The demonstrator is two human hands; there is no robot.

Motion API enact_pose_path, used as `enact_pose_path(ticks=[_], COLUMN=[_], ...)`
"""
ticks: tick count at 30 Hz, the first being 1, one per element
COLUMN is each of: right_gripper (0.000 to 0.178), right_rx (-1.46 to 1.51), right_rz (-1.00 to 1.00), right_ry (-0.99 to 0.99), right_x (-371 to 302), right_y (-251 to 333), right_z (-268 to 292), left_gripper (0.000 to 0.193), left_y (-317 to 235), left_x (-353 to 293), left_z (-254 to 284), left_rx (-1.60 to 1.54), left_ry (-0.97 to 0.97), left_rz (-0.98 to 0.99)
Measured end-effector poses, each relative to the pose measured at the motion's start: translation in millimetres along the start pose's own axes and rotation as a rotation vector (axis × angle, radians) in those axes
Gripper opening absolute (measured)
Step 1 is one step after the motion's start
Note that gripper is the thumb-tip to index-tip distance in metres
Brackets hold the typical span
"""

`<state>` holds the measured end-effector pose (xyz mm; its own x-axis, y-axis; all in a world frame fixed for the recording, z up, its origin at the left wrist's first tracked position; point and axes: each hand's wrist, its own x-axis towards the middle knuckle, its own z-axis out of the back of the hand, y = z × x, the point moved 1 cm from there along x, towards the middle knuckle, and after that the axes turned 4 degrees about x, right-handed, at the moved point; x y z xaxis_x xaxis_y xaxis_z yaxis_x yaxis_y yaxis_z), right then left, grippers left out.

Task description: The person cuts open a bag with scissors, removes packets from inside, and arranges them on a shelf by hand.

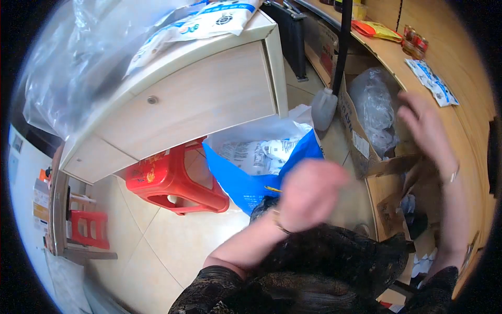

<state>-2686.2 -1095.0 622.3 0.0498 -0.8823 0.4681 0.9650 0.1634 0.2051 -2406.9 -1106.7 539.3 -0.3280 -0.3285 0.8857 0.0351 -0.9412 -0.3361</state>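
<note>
My left hand [314,194] is smeared by motion in front of a big blue and white bag [235,180]; whether its fingers are closed does not show. Inside the bag lie several white printed packets [266,152]. On the right, my right hand [430,128] reaches over a cardboard box with its fingers apart and nothing visible in them. Just beyond it, a white and blue packet [433,83] lies on the wooden shelf. Clear crumpled plastic [374,104] fills the cardboard box [353,125] beneath.
A red plastic stool [175,180] stands beside the bag, under a pale drawer desk [204,89]. More white and blue packets [204,23] and clear plastic sheeting [68,68] lie on the desk. A red and yellow packet [376,30] and small jars [414,43] sit on the shelf.
</note>
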Motion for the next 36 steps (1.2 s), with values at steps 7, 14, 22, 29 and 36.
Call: enact_pose_path(ticks=[7,14,22,29,36], right_gripper=[0.028,0.023,0.023,0.047,0.068], right_rx=[0.413,0.516,0.618,1.166,1.312], right_rz=[0.143,-0.122,-0.2,-0.245,-0.31], right_ry=[0.266,0.263,0.157,-0.11,-0.176], right_x=[-135,-184,-182,-163,-161], right_y=[115,75,78,86,57], right_z=[-56,-134,-108,-83,-94], left_gripper=[0.027,0.039,0.037,0.054,0.08], left_y=[141,181,47,-21,-22], left_x=[-25,-69,-35,-6,-32], left_z=[50,-6,80,26,-101], left_rx=[0.538,0.72,1.027,-0.383,-0.923], left_ry=[0.885,0.956,0.13,0.036,0.338], left_rz=[0.591,0.76,0.197,0.724,0.843])
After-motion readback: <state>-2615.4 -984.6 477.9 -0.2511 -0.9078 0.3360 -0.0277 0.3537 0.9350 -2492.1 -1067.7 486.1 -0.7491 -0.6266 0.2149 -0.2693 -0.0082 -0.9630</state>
